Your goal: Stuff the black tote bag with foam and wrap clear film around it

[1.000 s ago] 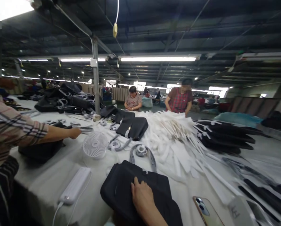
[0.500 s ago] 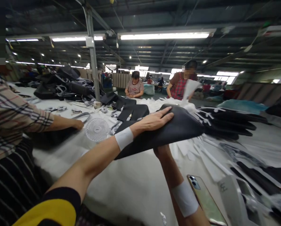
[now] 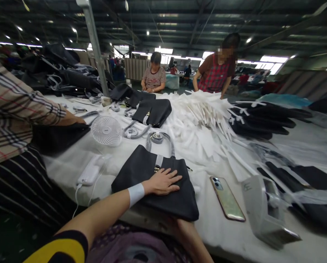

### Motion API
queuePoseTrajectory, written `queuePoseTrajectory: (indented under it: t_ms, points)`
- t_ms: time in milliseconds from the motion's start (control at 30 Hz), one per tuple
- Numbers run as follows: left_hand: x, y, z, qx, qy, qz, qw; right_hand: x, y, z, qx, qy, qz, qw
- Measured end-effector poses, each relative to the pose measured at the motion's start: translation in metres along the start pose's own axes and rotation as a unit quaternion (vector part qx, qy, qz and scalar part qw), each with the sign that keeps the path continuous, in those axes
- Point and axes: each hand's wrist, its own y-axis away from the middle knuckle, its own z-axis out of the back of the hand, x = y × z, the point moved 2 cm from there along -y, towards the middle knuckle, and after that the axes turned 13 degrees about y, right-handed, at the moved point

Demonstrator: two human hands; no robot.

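Observation:
A black handbag lies at the table's near edge, its handles wrapped in clear film and pointing away from me. My left hand rests flat on its front, fingers spread, just below the gold clasp and a pale strip. Under the bag's near edge is my right hand, its fingers hidden beneath the bag. White tape bands the left wrist. Beyond this bag another black handbag stands with its handles toward me.
A white fan and a power bank with cables lie left. White strips heap up behind. A phone and a tape dispenser sit right. A co-worker's plaid sleeve reaches in from the left; two people work opposite.
The handbag, held up and tilted before, is now down at the near table edge with its clasp side up. Both my hands have come lower and closer with it.

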Motion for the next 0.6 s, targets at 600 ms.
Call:
queuePoseTrajectory:
  t_ms: [600]
  points:
    - [0.005,-0.005,-0.036,-0.129,-0.089,0.004,0.988,-0.019,-0.040,0.082,0.005,-0.070,-0.263,0.962]
